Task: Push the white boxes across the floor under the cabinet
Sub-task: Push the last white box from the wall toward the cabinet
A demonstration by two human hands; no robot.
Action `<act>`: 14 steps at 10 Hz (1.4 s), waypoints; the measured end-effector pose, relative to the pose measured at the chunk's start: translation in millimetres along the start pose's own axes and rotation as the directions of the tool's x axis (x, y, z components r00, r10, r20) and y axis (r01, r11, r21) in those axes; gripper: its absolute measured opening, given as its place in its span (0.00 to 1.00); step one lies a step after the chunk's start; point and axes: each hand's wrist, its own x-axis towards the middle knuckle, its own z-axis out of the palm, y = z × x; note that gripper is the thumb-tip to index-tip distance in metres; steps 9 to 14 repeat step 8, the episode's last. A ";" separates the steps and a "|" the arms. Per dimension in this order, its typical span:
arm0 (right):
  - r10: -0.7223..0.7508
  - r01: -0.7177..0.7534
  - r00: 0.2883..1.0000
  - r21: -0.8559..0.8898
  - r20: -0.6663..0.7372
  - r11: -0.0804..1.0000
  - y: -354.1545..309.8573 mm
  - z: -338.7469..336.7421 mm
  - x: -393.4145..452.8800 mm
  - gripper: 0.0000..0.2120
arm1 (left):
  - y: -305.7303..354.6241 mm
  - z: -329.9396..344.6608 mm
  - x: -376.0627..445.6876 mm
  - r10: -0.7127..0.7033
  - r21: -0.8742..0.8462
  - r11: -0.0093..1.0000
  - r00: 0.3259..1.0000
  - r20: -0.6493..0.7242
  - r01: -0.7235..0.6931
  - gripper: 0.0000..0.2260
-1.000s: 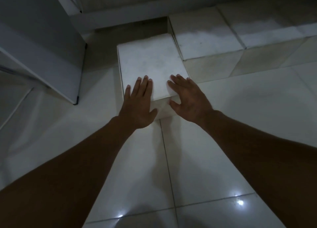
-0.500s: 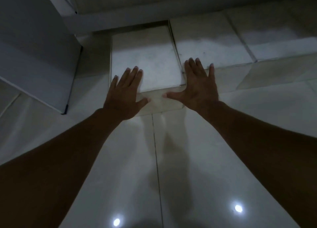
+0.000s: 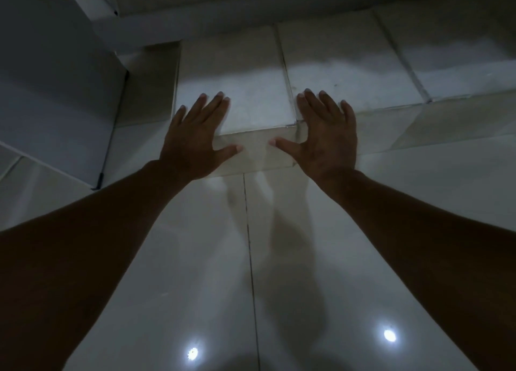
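Both hands flat, fingers spread — left hand (image 3: 192, 141) and right hand (image 3: 325, 138) — press the white box (image 3: 234, 91) at frame centre, partly under the cabinet (image 3: 195, 13) — uneven pressure could skew it against its neighbouring box (image 3: 343, 63).

Matt boxes on a glossy floor

The box (image 3: 234, 91) under my palms looks like matt white cardboard, faintly smudged, as do the boxes (image 3: 391, 63) beside it; the floor (image 3: 195, 259) is smooth glazed tile, mirroring two lights; the cabinet (image 3: 55, 91) panel looks smooth, flat grey laminate
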 end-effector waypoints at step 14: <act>-0.011 0.059 0.982 0.254 -0.187 0.965 -37.8 -70.7 -32.5 0.25 | 55.1 -80.1 -33.0 -0.102 -0.079 0.993 0.966 -0.239 0.085 0.29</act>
